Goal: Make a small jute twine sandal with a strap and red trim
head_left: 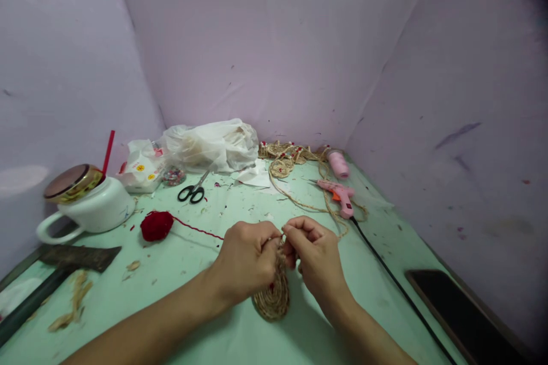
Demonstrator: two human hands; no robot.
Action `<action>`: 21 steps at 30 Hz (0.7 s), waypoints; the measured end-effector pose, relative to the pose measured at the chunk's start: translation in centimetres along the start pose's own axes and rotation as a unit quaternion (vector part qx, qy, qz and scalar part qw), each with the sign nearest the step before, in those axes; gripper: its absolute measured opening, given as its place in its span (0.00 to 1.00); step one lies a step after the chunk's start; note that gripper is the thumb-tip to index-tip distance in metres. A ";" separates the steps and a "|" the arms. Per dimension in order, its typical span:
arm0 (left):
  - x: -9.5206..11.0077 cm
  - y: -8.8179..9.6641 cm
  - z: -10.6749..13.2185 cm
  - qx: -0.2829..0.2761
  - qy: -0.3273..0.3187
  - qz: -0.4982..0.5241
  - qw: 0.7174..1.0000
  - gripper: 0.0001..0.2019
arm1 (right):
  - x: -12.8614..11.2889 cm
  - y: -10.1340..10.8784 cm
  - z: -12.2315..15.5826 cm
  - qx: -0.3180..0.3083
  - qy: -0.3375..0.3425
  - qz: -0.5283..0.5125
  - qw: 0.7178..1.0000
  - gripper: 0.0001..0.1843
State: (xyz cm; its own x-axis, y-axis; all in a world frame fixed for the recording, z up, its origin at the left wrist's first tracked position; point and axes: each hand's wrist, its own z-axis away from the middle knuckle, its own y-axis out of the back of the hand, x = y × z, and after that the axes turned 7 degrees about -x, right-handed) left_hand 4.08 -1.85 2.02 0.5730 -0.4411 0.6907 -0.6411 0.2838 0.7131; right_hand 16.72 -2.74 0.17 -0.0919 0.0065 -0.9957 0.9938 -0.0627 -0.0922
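Note:
Both my hands meet at the middle of the green table (180,274). My left hand (246,259) is closed round the upper edge of a coiled jute-rope disc (274,296) that stands on its edge. My right hand (312,251) pinches the same disc's top with thumb and fingers. A red yarn strand (197,229) runs from under my left hand to a red yarn ball (156,225) at the left. Loose jute cord (299,197) trails from my hands toward the back.
A pink glue gun (340,194) with a black cable (385,268) lies right of centre, near a pink spool (338,163). Black scissors (193,191), a plastic bag (212,145), a white mug with gold lid (88,202), a cleaver (64,265) and a dark phone (462,313) sit around.

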 end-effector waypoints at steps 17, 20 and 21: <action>0.1 0.5 -1.3 0.020 0.173 0.360 0.916 0.09 | 0.8 -0.1 -0.2 -0.089 0.016 0.000 0.996 0.10; 0.1 0.6 -1.4 0.058 0.185 0.374 0.907 0.08 | 0.0 0.3 -0.2 -0.134 -0.017 0.001 0.991 0.12; 0.0 0.8 -1.4 0.074 0.192 0.374 0.904 0.07 | -0.5 0.7 -0.2 -0.156 -0.038 0.011 0.987 0.13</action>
State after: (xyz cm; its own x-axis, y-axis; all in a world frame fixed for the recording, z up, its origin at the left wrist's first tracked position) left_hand 4.27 -0.39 2.79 0.0682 0.1637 0.9842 -0.9678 0.2504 0.0254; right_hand 17.48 -2.57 0.65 -0.0625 -0.0678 -0.9957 0.9658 0.2476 -0.0774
